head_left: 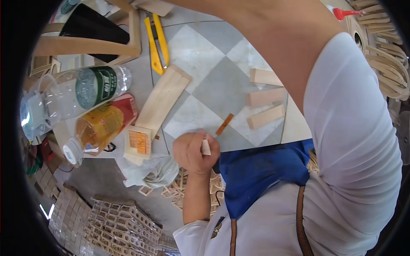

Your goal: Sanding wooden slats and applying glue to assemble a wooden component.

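Observation:
My left hand [195, 151] is closed over the table's near edge, fingers wrapped round a small pale wood piece [206, 147] whose end shows by the thumb. Beside that hand, on the tabletop, lies a short orange-brown strip [224, 124]. Three pale wooden blocks, the middle one [265, 97] among them, lie in a column to the right. To the left, a long wooden board [164, 98] slants across the table. Near its lower end is a small wooden tray with orange slips [139, 142]. My right arm [273, 38] reaches across the top; its hand is out of the picture.
Two plastic bottles, one clear [68, 91] and one amber [104, 124], lie at the left. A yellow two-armed tool [157, 45] is on the table beyond the board. Plastic bag [147, 170] hangs at the edge. Stacked wooden frames [121, 222] stand on the floor.

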A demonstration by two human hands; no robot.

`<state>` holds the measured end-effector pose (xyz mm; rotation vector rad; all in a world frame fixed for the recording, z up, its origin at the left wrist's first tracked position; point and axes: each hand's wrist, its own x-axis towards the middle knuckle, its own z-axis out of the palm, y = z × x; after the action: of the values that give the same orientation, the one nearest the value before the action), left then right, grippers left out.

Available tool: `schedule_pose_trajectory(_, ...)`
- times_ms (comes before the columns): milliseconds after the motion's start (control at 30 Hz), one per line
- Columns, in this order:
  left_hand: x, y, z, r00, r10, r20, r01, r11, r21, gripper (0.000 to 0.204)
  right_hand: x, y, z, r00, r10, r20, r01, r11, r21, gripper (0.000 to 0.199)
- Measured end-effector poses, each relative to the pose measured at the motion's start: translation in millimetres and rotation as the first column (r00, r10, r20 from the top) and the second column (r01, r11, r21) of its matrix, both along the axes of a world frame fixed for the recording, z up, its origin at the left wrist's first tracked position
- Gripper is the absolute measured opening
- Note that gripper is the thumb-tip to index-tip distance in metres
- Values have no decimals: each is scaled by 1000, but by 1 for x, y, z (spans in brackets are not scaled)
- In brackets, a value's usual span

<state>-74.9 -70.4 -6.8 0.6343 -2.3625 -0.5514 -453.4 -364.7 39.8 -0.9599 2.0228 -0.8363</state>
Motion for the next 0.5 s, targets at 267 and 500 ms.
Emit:
schedule_pose_trajectory(267, -6, 6, -5, 999, -12, -39, 11, 1000, -21, 31, 20, 65, -43, 1000, -27, -12, 27, 999, 26, 27)
schedule_pose_trajectory(500, -4, 6, 0, 1000, -6, -26, 5, 1000, -21, 31, 45, 91, -77, 990, 51, -129, -43, 997, 66, 29)
